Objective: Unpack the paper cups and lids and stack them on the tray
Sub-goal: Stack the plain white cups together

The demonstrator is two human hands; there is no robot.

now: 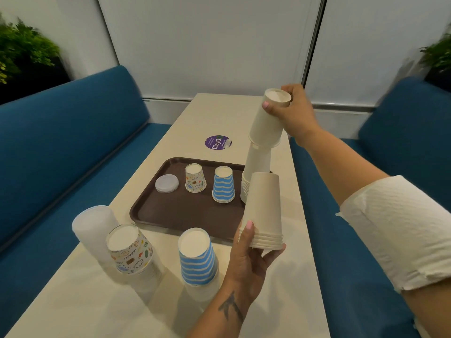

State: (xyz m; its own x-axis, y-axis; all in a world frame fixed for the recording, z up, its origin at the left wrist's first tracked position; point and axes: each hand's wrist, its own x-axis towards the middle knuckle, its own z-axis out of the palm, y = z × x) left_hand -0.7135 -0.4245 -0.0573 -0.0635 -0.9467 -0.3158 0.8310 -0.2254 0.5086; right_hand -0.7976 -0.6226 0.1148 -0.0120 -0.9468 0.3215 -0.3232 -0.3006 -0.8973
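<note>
Tray (156, 215) already held lids (167, 183), patterned cup (195, 178), striped cups (223, 185), plain stack (256, 167) at right edge. Wrapped sleeves (97, 230) near left waited. Right hand (292, 111) gripped 2 plain cups (267, 118), raised over stack. Left hand (251, 250) clasped 5 more (264, 211).

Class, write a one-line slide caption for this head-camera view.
Right hand lowers plain cups onto the tray's tall stack; left hand holds more cups.
</note>
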